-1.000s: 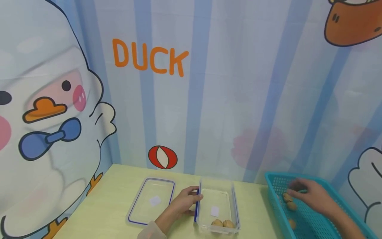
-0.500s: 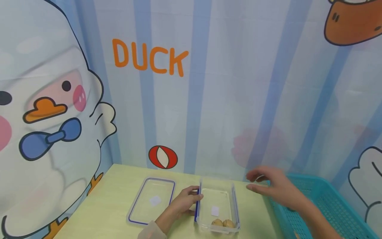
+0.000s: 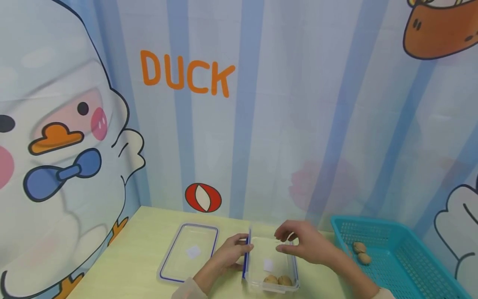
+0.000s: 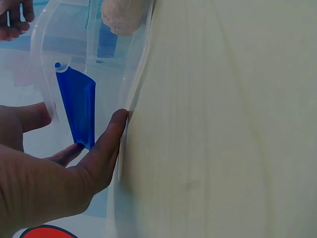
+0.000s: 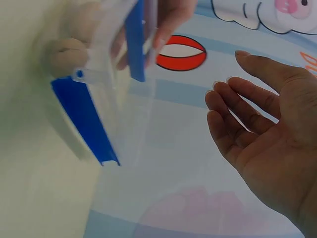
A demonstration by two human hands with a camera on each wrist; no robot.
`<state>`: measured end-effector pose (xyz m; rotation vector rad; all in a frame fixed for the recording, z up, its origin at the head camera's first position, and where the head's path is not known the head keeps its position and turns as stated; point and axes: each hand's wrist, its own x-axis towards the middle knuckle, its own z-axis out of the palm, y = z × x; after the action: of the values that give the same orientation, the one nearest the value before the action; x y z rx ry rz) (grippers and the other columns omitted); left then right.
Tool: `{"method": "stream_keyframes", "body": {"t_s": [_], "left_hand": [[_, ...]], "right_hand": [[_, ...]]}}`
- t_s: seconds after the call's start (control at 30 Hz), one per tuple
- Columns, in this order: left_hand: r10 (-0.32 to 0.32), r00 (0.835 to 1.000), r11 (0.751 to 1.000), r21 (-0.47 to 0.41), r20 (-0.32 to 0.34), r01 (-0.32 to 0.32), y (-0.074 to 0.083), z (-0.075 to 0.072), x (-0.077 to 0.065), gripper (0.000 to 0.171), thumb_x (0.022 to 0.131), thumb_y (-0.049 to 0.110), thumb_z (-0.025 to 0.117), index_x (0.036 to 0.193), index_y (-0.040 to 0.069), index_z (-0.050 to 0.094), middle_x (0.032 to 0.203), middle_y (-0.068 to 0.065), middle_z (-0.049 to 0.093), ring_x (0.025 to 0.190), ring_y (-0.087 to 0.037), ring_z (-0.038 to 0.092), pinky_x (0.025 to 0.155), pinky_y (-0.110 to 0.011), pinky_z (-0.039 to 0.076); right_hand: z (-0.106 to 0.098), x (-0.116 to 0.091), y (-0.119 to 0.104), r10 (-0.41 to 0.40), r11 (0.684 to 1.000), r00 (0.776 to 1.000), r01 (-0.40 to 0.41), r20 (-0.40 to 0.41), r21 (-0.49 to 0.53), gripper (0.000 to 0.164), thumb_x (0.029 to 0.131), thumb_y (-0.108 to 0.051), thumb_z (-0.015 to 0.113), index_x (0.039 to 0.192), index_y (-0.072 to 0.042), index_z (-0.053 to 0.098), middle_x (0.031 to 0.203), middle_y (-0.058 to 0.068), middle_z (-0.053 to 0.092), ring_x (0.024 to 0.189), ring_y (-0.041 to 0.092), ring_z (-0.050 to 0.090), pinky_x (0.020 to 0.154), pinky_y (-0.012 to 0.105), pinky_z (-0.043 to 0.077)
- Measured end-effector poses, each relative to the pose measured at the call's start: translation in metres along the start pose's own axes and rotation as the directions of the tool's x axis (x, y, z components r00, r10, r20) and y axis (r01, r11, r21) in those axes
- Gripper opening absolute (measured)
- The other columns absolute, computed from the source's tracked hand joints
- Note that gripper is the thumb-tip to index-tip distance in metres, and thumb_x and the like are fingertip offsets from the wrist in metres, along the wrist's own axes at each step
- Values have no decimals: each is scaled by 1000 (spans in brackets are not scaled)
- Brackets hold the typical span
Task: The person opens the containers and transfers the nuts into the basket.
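A clear plastic food storage box (image 3: 257,251) with blue side latches stands on the table. Two walnuts (image 3: 285,280) lie in its near right corner, beside a small white paper. My left hand (image 3: 229,253) grips the box's left wall, thumb over the rim and fingers outside, as the left wrist view (image 4: 86,171) also shows. Over the far right part of the box hovers my right hand (image 3: 308,245). Its fingers are loosely bent with thumb apart, and the right wrist view shows nothing in the palm (image 5: 272,158).
Left of the box lies a clear lid (image 3: 175,257) with a blue seal and a white paper. At the right stands a turquoise basket (image 3: 422,257) with two visible walnuts (image 3: 359,248); my right forearm hides part of it. A printed curtain (image 3: 280,124) hangs behind the table.
My right hand has lifted out of the basket and moved left to over the box. The left hand, the box and its two walnuts have stayed put.
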<state>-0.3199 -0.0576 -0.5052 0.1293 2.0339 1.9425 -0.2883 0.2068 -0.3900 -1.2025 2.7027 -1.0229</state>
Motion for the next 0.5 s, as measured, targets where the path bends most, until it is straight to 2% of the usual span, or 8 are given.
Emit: {"method": "stream_keyframes", "body": {"t_s": [0.23,0.33,0.5], "left_hand": [[3,1000,1000,11,-4,-3,-1,0,1,58,104,21,69,154,1,48,144,-23,57,132,-47,56,84,-56,61],[4,1000,1000,10,-2,-4,-1,0,1,58,103,21,70,154,2,49,143,-22,58,132,-47,56,84,-56,62],[-10,1000,1000,12,-3,10,-1,0,0,58,103,21,70,154,2,49,144,-22,57,132,-45,56,84,-53,62]], "right_hand": [[21,8,12,64,996,993,-69,97,50,21,98,-24,80,113,-12,73,105,-6,70,95,15,69,83,35,61],[29,7,18,84,994,988,-92,127,60,19,97,-20,81,112,-12,73,104,-5,70,95,19,70,83,38,61],[40,7,26,99,991,980,-112,171,69,20,94,-14,82,110,-7,73,104,4,72,94,21,70,83,39,62]]}}
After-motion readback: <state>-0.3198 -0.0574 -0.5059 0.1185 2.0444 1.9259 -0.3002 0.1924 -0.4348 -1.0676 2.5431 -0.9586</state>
